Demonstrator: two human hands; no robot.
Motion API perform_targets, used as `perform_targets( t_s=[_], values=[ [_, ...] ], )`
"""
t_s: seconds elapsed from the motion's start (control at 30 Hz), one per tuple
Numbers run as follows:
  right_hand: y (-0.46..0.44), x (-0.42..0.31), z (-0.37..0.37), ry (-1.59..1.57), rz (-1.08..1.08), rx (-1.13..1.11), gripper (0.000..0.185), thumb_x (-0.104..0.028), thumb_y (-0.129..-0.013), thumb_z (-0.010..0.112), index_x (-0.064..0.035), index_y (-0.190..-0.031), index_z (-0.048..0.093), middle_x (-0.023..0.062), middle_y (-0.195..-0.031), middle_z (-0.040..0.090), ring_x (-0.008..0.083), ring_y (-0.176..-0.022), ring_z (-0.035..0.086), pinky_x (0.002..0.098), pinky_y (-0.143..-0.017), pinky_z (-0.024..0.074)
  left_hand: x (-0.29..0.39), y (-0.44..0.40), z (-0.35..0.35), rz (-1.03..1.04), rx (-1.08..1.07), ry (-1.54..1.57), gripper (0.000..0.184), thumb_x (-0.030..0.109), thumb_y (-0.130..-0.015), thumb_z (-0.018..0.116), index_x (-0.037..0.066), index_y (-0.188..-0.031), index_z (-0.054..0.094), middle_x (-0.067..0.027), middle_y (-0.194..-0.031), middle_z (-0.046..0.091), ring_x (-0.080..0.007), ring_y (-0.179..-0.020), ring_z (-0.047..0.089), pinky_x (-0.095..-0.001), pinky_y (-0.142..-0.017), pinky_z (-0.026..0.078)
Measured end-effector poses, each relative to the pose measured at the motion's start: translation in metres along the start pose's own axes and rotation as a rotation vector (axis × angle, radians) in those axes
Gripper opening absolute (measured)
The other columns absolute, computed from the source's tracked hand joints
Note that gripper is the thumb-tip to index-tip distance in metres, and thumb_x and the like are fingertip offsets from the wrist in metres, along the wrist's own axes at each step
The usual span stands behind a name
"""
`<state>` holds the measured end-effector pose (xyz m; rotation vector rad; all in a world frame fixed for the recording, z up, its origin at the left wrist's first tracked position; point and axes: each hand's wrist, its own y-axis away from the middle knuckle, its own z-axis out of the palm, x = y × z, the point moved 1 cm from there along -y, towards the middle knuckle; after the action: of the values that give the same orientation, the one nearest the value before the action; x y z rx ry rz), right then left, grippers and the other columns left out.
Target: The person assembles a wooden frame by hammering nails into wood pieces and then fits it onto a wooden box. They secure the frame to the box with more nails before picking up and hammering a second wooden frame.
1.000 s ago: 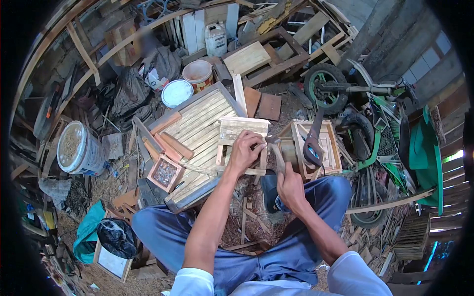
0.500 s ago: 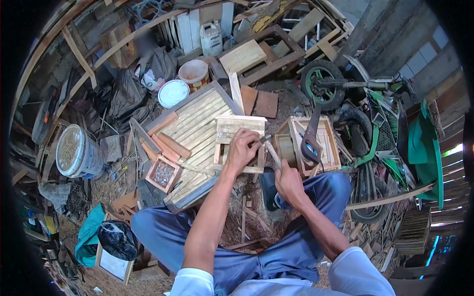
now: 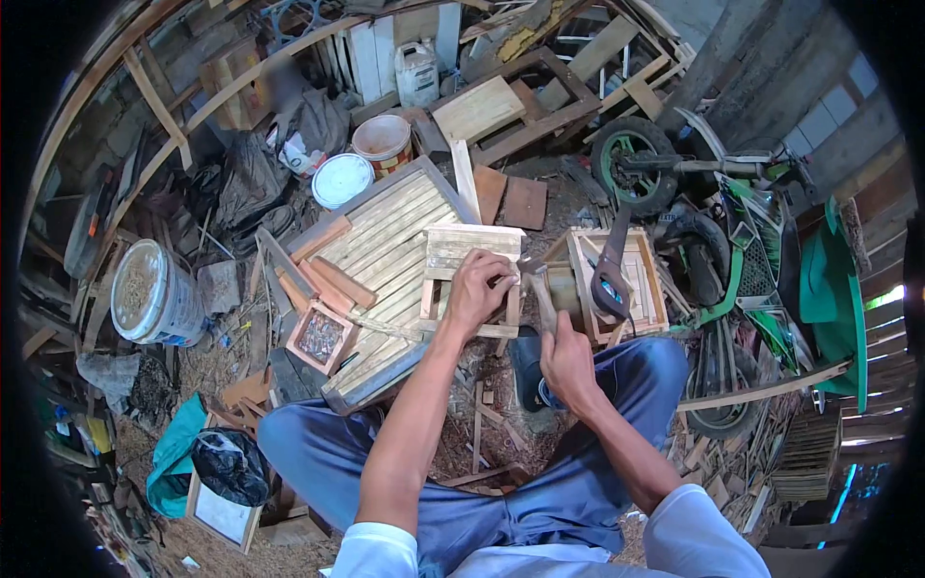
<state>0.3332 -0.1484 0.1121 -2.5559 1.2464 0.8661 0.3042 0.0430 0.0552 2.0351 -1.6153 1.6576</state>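
Hammering step, likely: right hand (image 3: 569, 367) clenched round hammer (image 3: 544, 306), left hand (image 3: 473, 297) at frame (image 3: 472, 237) over panel (image 3: 383, 252), its pinch unclear; next blow calls for aim clear of the left.

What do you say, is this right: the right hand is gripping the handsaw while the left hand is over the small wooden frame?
Not quite: the head view shows the right hand gripping a hammer, not the handsaw. The left hand is indeed over the small wooden frame.
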Motion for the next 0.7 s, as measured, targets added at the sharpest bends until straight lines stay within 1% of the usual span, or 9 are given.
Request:
perform_targets(
  t_s=[0.07,0.1,0.2,0.3,0.43,0.53,0.63,0.7],
  values=[
    [-0.005,0.000,-0.003,0.069,0.031,-0.057,0.023,-0.017,-0.093,0.049,0.0043,-0.103,0.048,0.0353,-0.075,0.061,0.0547,-0.076,0.060,0.0622,-0.073,0.0464,0.006,0.001,-0.001,-0.015,-0.024,0.000,0.012,0.008,-0.072,0.078,0.002,-0.081,0.072,-0.0082,-0.092,0.072,-0.0274,-0.092,0.062,-0.0370,-0.083,0.050],
    [-0.007,0.000,-0.004,0.063,0.035,-0.047,0.024,-0.017,-0.093,0.049,0.0045,-0.103,0.049,0.0360,-0.077,0.061,0.0549,-0.078,0.060,0.0620,-0.074,0.0464,0.005,0.002,0.000,-0.017,-0.023,0.001,0.012,0.008,-0.072,0.078,0.002,-0.081,0.073,-0.0080,-0.092,0.072,-0.0272,-0.092,0.062,-0.0370,-0.083,0.050],
    [-0.005,-0.007,-0.010,-0.063,0.035,0.003,0.024,-0.017,-0.093,0.049,0.0047,-0.104,0.049,0.0371,-0.077,0.060,0.0553,-0.079,0.060,0.0621,-0.075,0.0461,-0.001,0.001,-0.002,0.000,-0.019,-0.001,0.012,0.009,-0.072,0.078,0.002,-0.082,0.073,-0.0076,-0.092,0.072,-0.0268,-0.092,0.062,-0.0369,-0.083,0.050],
    [-0.010,-0.002,-0.004,0.011,0.067,-0.075,0.024,-0.016,-0.094,0.048,0.0055,-0.104,0.049,0.0376,-0.076,0.059,0.0554,-0.078,0.059,0.0620,-0.074,0.0457,0.002,-0.001,0.000,0.006,-0.029,-0.005,0.013,0.009,-0.072,0.078,0.002,-0.082,0.073,-0.0075,-0.092,0.072,-0.0267,-0.092,0.062,-0.0370,-0.083,0.050],
    [-0.003,-0.012,-0.012,-0.117,0.014,0.033,0.024,-0.015,-0.094,0.048,0.0072,-0.102,0.048,0.0378,-0.073,0.058,0.0558,-0.077,0.059,0.0617,-0.072,0.0448,-0.001,0.000,-0.002,-0.003,-0.025,-0.004,0.014,0.008,-0.071,0.079,0.002,-0.082,0.073,-0.0083,-0.093,0.072,-0.0270,-0.092,0.063,-0.0372,-0.083,0.050],
    [-0.008,-0.003,-0.006,0.012,0.031,-0.050,0.023,-0.015,-0.094,0.049,0.0074,-0.101,0.047,0.0379,-0.073,0.057,0.0554,-0.076,0.058,0.0619,-0.071,0.0437,0.003,-0.001,-0.003,-0.008,-0.030,-0.011,0.014,0.008,-0.071,0.079,0.002,-0.082,0.073,-0.0083,-0.093,0.072,-0.0271,-0.092,0.063,-0.0372,-0.083,0.050],
    [0.000,-0.014,-0.015,-0.117,0.038,-0.013,0.023,-0.015,-0.094,0.049,0.0070,-0.100,0.048,0.0371,-0.073,0.058,0.0550,-0.076,0.059,0.0618,-0.071,0.0450,0.001,-0.004,-0.005,-0.010,-0.028,-0.009,0.015,0.009,-0.071,0.080,0.002,-0.082,0.073,-0.0082,-0.093,0.072,-0.0266,-0.093,0.063,-0.0372,-0.084,0.050],
    [-0.003,-0.005,-0.009,-0.048,0.050,-0.053,0.023,-0.016,-0.094,0.049,0.0064,-0.100,0.049,0.0364,-0.074,0.059,0.0552,-0.076,0.059,0.0612,-0.072,0.0464,0.001,0.000,-0.002,-0.011,-0.040,-0.025,0.016,0.010,-0.070,0.080,0.002,-0.082,0.073,-0.0082,-0.093,0.072,-0.0262,-0.093,0.063,-0.0370,-0.084,0.051]
  ],
)
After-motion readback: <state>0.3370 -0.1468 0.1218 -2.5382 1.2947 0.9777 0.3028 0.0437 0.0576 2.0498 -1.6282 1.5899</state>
